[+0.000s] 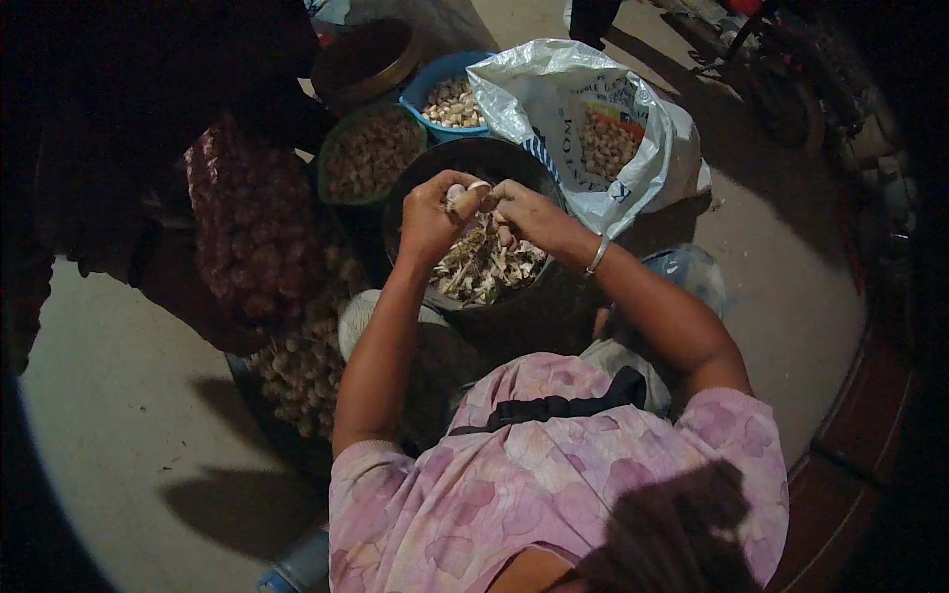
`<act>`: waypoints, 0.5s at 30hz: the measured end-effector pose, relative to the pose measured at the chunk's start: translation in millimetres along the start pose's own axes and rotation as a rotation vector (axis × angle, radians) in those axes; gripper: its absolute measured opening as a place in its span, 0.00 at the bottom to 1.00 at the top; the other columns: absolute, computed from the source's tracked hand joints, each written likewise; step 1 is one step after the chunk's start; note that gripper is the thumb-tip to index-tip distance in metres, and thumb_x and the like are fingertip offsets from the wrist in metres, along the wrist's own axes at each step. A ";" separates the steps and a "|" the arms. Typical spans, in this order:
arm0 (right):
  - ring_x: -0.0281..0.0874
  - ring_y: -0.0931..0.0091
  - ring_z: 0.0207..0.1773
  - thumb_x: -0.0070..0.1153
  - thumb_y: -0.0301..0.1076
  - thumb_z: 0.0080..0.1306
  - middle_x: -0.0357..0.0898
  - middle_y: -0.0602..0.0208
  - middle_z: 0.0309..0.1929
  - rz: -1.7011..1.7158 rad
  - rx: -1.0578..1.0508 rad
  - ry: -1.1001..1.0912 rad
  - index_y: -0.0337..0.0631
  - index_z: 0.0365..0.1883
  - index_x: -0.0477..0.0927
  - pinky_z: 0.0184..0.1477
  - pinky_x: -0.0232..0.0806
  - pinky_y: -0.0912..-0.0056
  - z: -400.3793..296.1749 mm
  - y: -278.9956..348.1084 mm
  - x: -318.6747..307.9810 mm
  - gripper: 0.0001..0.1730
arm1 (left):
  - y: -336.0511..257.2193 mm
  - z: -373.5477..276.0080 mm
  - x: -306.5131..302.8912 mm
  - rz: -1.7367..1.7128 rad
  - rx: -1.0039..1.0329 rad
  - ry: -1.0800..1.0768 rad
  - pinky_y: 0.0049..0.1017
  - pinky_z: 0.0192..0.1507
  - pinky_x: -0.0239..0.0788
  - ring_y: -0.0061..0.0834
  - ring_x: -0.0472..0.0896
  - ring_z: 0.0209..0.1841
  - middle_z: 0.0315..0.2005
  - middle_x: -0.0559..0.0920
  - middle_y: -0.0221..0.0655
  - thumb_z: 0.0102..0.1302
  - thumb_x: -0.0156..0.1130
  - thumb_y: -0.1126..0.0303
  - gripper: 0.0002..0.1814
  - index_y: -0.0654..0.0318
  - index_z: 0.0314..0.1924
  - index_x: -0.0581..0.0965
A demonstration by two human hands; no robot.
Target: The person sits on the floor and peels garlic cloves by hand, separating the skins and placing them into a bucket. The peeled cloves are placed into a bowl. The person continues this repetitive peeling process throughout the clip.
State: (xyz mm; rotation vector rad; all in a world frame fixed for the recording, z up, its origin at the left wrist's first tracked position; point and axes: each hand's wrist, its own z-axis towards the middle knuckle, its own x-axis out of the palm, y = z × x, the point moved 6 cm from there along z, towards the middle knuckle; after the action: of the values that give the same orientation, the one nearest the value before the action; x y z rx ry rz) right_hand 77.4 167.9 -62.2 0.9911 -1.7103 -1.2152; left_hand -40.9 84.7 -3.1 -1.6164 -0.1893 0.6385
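Observation:
My left hand point(432, 215) is closed around pale garlic cloves point(457, 194). Close against it, the fingers of my right hand point(535, 215) pinch at the same garlic, and a clove or two shows under the right palm. Both hands are over a dark round bucket point(540, 157). Inside it lies a heap of dry garlic skins and stalks point(485, 263). The exact grip of the right fingertips is partly hidden.
Beyond the bucket stand a blue basin point(409, 104) of peeled cloves, a green-rimmed basin point(323, 164) of garlic and an open white woven sack point(511, 81). At left, another person's arm point(185, 296) is beside a red mesh bag point(252, 237) and piled garlic bulbs point(296, 378).

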 end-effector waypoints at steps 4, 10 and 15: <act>0.77 0.78 0.32 0.45 0.53 0.75 0.74 0.72 0.31 0.617 0.179 -0.073 0.43 0.46 0.74 0.40 0.75 0.69 -3.5 -7.4 5.0 0.20 | -12.6 -4.8 9.5 0.183 0.346 -0.002 0.30 0.43 0.74 0.31 0.83 0.39 0.35 0.84 0.41 0.61 0.64 0.66 0.12 0.65 0.42 0.82; 0.69 0.86 0.26 0.48 0.49 0.75 0.73 0.77 0.30 0.710 0.103 -0.038 0.43 0.46 0.75 0.24 0.64 0.84 2.2 -11.5 -23.7 0.18 | 13.3 5.7 0.2 -0.511 -0.164 0.002 0.25 0.47 0.71 0.25 0.78 0.44 0.44 0.81 0.36 0.70 0.59 0.61 0.19 0.63 0.56 0.73; 0.66 0.89 0.27 0.48 0.34 0.74 0.73 0.74 0.34 0.626 -0.006 -0.172 0.39 0.56 0.72 0.20 0.54 0.90 -12.4 26.5 -23.6 0.15 | 19.3 8.3 -0.6 -0.780 -0.152 0.090 0.26 0.51 0.70 0.26 0.78 0.45 0.51 0.75 0.34 0.64 0.65 0.71 0.31 0.65 0.65 0.65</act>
State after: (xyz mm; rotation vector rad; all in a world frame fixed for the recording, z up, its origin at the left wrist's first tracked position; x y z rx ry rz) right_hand 93.7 191.4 -37.8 0.2984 -1.9442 -0.9003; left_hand -50.3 88.4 -21.5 -1.5487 -0.7695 -0.0520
